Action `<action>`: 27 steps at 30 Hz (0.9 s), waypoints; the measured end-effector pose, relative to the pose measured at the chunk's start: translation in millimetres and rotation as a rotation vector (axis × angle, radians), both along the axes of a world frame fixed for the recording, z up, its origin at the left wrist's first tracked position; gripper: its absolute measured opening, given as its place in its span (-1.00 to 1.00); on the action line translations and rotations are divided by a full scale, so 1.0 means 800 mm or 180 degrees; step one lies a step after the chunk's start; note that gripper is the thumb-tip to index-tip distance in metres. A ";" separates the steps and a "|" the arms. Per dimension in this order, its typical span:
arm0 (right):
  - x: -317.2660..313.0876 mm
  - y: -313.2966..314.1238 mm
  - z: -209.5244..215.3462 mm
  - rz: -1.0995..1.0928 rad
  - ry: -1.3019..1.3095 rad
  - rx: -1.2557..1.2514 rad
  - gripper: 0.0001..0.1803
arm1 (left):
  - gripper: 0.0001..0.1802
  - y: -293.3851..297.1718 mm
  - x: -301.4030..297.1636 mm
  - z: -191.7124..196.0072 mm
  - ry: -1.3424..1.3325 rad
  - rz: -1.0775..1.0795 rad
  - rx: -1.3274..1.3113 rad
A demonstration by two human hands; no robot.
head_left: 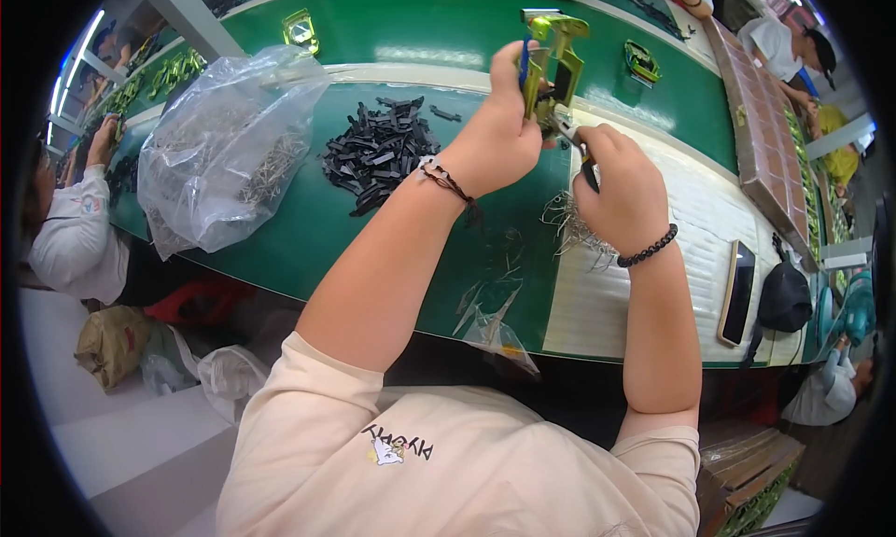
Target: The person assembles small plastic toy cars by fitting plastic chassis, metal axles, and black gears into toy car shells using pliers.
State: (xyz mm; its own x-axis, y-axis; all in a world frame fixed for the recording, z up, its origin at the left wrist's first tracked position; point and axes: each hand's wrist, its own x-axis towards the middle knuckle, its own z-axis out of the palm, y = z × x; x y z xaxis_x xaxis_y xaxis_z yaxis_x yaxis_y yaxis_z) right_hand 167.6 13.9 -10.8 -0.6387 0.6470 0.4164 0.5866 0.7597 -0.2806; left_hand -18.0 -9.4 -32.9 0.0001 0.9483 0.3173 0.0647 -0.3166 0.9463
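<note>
My left hand [499, 131] is closed around a shiny yellow-green frame-like part [566, 44], held upright above the far side of the bench. Wrapped round the handles of a pair of pliers [570, 134], my right hand [623, 187] brings their metal jaws to the lower end of that part. Whether the jaws grip anything there is too small to tell. Below the right hand lies a tangle of thin metal wire pieces [577, 222]. Left of my left wrist sits a heap of black strip-shaped pieces [378, 153].
A clear plastic bag [215, 150] of wire pieces rests on the left of the bench. Similar green parts [642, 61] lie on the green belt [420, 28]. A phone [737, 292] and a black pouch-like item [786, 296] lie at right, near a divided brown tray [758, 131]. People work on both sides.
</note>
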 end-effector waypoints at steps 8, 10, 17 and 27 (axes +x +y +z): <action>0.095 0.083 -0.004 -0.1231 -0.0312 -0.0720 -0.85 | -0.61 -0.001 -0.065 0.043 -0.1800 0.1320 0.0003; 0.097 0.090 -0.007 -0.1205 -0.0230 -0.1006 -0.85 | -0.58 0.005 -0.075 0.032 -0.2455 0.1780 -0.0106; 0.093 0.086 -0.028 -0.1390 -0.0666 -0.1394 -0.80 | -0.66 0.066 -0.127 0.020 -0.2913 0.2098 -0.0855; 0.043 0.035 -0.006 -0.1568 -0.0995 -0.0924 -0.82 | -0.78 0.137 -0.378 -0.050 -0.1585 0.2603 -0.2129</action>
